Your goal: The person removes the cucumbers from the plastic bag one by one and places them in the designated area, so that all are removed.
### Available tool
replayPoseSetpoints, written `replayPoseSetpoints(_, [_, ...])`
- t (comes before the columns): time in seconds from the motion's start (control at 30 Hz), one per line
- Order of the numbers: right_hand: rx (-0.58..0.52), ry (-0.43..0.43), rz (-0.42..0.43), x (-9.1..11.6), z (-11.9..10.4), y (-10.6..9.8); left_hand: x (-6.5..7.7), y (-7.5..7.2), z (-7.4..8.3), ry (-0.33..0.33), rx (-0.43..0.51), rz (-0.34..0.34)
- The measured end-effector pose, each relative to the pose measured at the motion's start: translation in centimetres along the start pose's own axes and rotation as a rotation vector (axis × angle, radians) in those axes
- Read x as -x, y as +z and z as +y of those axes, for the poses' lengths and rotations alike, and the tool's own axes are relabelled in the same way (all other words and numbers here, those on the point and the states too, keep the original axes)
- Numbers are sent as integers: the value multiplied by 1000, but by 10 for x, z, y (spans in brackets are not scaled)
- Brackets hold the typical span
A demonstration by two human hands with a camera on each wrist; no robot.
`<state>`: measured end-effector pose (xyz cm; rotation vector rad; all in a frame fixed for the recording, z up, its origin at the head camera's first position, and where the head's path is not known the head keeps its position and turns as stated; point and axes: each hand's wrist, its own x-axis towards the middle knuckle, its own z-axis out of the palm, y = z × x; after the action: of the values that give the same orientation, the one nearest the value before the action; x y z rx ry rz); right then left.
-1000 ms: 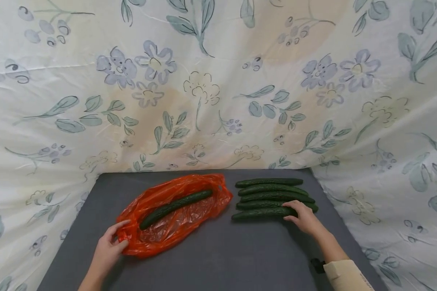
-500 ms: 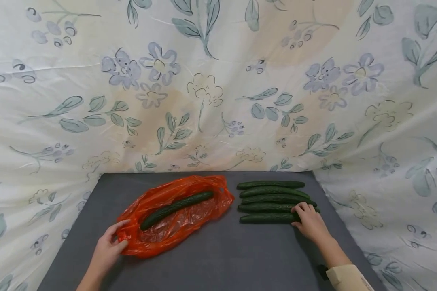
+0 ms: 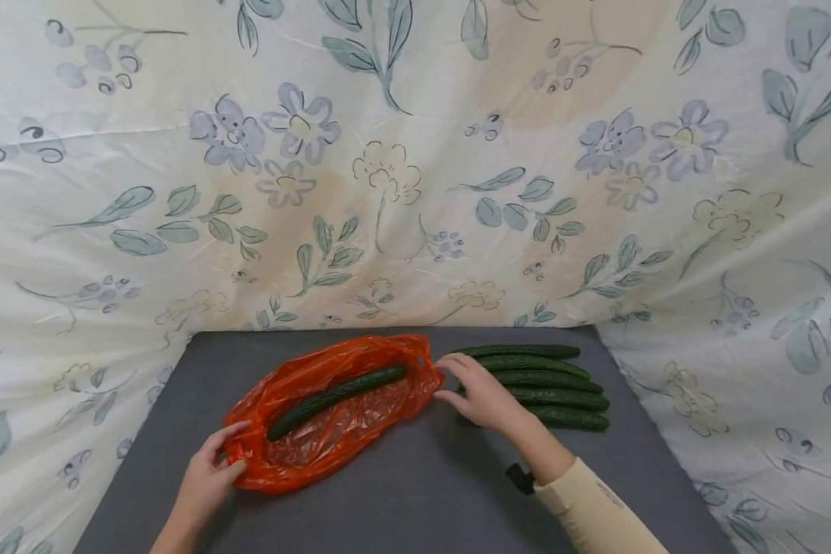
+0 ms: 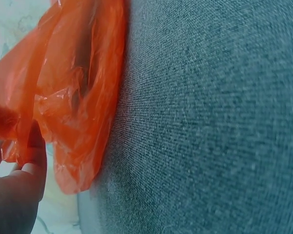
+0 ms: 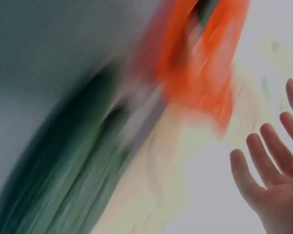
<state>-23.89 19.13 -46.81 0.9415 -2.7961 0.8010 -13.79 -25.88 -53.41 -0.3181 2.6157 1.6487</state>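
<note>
An orange plastic bag [image 3: 305, 362] lies spread on the left of the table, with one cucumber [image 3: 332, 397] slanting across it. My left hand [image 3: 206, 471] pinches the bag's near left end between thumb and fingers, as the left wrist view also shows. My right hand [image 3: 483, 394] hovers at the bag's right end, fingers and thumb apart and holding nothing. Its fingers stretch out in the right wrist view, clear of the blurred bag [image 5: 205, 63]. Several cucumbers [image 3: 550, 378] lie side by side to the right, their left ends partly hidden behind that hand.
The dark grey table [image 3: 388, 508] has a fabric-like weave. A floral cloth [image 3: 415, 269] hangs behind it and along both sides. A small black object [image 3: 519, 478] shows under the right wrist, beside the cream sleeve [image 3: 582, 500].
My right hand has left the near cucumber in the row and moved left to the bag's right end. That cucumber was nudged right earlier. My left hand stays on the bag.
</note>
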Motion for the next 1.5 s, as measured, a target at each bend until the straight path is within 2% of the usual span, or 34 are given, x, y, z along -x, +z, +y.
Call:
replayPoseSetpoints(0.13, [-48,-21,-93,-55,-31,42,0,-1,-2,1,-21,13])
replayPoseSetpoints(0.27, [0,53,-151,-93,-38,84,-1,-1,-3,12,-34,15])
replayPoseSetpoints(0.4, [51,134,-193,-113,-34,113,-1,-1,-3,8,-9,4])
replayPoseSetpoints(0.57, [138,152,-231,-128,-28,132,0,-3,-4,14,16,3])
replayPoseSetpoints(0.8, [359,139,-249,-136,-31,141,-2,1,-2,68,12,21])
replayPoseSetpoints(0.97, [358,46,-224,-134,-32,139,-1,1,-2,76,14,39])
replayPoseSetpoints(1.17, [423,-61,-176,-119,-49,112,-1,2,-2,17,15,42])
replayPoseSetpoints(1.3, [463,-97,-147,-102,-60,94,-1,2,-6,-16,-10,54])
replayPoseSetpoints(1.37, [458,-100,-114,-92,-62,86,-1,2,-7,-24,-12,49])
replayPoseSetpoints(1.5, [378,-108,-17,-70,-57,66,-1,1,-6,-25,-22,30])
